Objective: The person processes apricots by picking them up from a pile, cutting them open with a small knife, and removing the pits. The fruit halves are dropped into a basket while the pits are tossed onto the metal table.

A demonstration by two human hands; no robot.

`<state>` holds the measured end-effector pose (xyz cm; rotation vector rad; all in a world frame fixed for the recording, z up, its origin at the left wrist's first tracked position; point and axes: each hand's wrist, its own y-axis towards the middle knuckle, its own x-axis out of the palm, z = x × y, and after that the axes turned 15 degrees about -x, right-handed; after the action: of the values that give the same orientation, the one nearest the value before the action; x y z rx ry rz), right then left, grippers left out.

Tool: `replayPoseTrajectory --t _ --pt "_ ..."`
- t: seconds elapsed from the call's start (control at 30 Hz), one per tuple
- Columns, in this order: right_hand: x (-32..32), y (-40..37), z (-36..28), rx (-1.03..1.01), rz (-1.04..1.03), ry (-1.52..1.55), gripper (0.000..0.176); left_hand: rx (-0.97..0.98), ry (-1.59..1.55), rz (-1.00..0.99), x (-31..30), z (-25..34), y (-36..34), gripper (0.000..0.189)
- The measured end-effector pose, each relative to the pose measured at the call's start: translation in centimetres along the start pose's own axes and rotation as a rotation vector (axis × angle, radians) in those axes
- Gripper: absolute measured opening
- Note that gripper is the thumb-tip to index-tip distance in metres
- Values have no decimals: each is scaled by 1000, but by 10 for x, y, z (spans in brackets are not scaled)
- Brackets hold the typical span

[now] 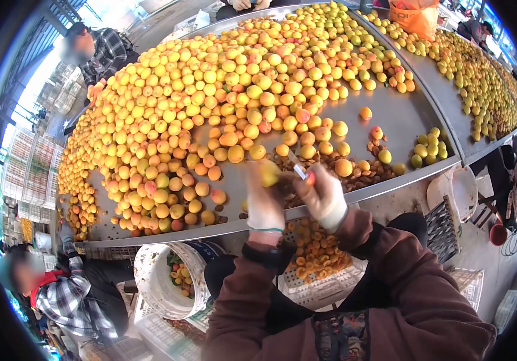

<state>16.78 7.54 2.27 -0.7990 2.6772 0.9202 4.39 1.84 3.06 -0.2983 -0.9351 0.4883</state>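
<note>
My left hand (264,201), in a pale glove, holds a yellow apricot (269,174) just above the near edge of the grey metal table (391,114). My right hand (324,195), also gloved, grips a small knife (299,168) with a red handle, its blade pointing up-left toward the apricot. A huge heap of orange-yellow apricots (210,90) covers the table ahead. Brown pits (355,174) lie scattered on the table near my right hand.
A white bucket (159,280) with some fruit stands below the table at left. A white crate of cut apricots (315,253) sits under my hands. People in plaid shirts (77,301) work at left. A second table of fruit (481,84) runs at right, beside an orange bag (415,15).
</note>
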Motion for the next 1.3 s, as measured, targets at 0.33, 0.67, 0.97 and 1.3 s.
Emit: replayPoseTrajectory --t 0.33,0.67,0.97,1.3 --pt "14 9 11 120 334 101 17 821 1409 318 3 -40 -1 21" --pt "-1 3 -2 -110 151 -126 15 0 400 4 -26 -58 22 27" --pt "2 1 13 -47 71 -93 15 570 1038 177 -28 -54 16 19" --pt "-6 -3 -2 -158 174 -125 13 79 637 2 -8 -58 -5 27"
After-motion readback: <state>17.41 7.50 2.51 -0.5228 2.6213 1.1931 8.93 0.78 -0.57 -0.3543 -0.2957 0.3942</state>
